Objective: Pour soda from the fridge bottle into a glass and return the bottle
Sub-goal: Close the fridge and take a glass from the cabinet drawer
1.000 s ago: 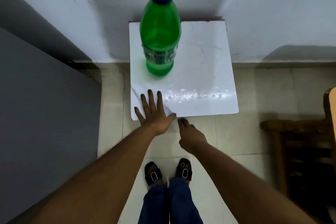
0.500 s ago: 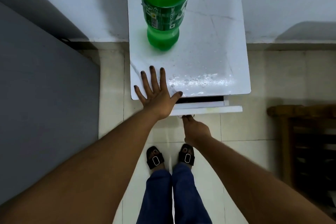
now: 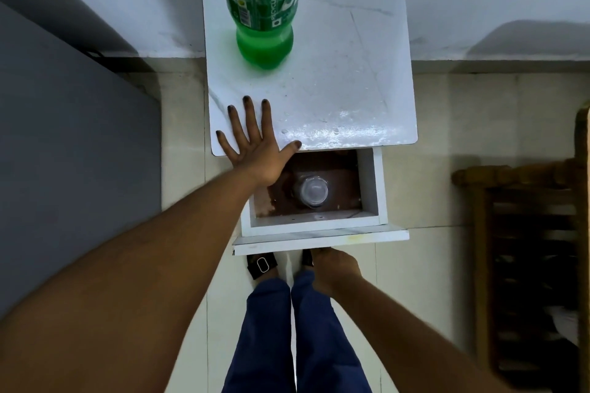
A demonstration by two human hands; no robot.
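Observation:
A green soda bottle (image 3: 261, 9) stands upright at the back left of a small white cabinet top (image 3: 351, 57); its cap is out of frame. The cabinet's drawer (image 3: 370, 188) is pulled out, and a clear glass (image 3: 313, 191) sits inside on the brown drawer bottom. My left hand (image 3: 252, 147) lies flat with fingers spread on the front left corner of the cabinet top. My right hand (image 3: 335, 265) is curled under the drawer's front panel (image 3: 319, 241), gripping it from below.
A grey fridge side (image 3: 70, 153) stands close on the left. A dark wooden rack (image 3: 526, 249) stands on the right. A white wall runs behind the cabinet. My legs and sandalled feet are on the tiled floor (image 3: 431, 143) right below the drawer.
The drawer has slid out from barely open to wide open, pulled by my right hand, and the glass inside has come into sight. My left hand stayed flat on the top.

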